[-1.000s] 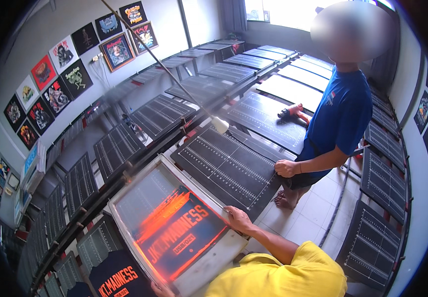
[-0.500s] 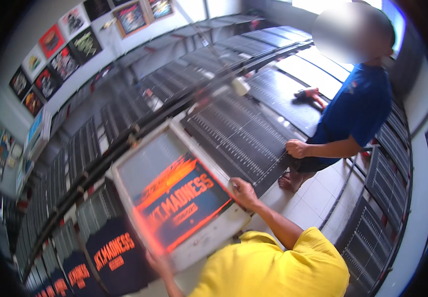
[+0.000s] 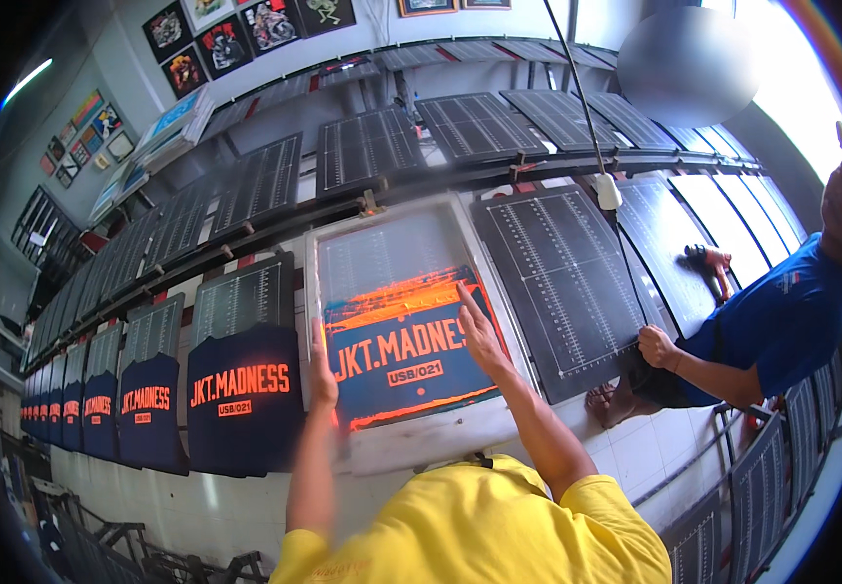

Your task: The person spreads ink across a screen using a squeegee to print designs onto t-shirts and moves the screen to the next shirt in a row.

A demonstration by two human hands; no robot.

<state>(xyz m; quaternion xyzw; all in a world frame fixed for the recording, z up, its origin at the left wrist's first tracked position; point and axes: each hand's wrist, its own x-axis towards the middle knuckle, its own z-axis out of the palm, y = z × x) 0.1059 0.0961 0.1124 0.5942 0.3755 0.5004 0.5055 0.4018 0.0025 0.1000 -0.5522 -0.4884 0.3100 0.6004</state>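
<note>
At centre frame, the printing screen (image 3: 400,326) appears rigid-sided with delicate mesh (image 3: 382,243), best grasped by its side rails (image 3: 488,280); I see right hand (image 3: 481,341) fingers straight, gripping nothing, but cannot tell whether left hand (image 3: 324,382) fingers grip.

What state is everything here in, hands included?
Pale-framed rectangular mesh screen: smeared with orange ink
Navy cloth shirt left of it: spread out, printed orange
Black board with white grid, right of it: grid side up
Orange-and-black pistol-shaped tool: lying on a grey board
Left hand: at the screen's left edge; grip unclear
Right hand: open, fingers extended over the screen
</note>
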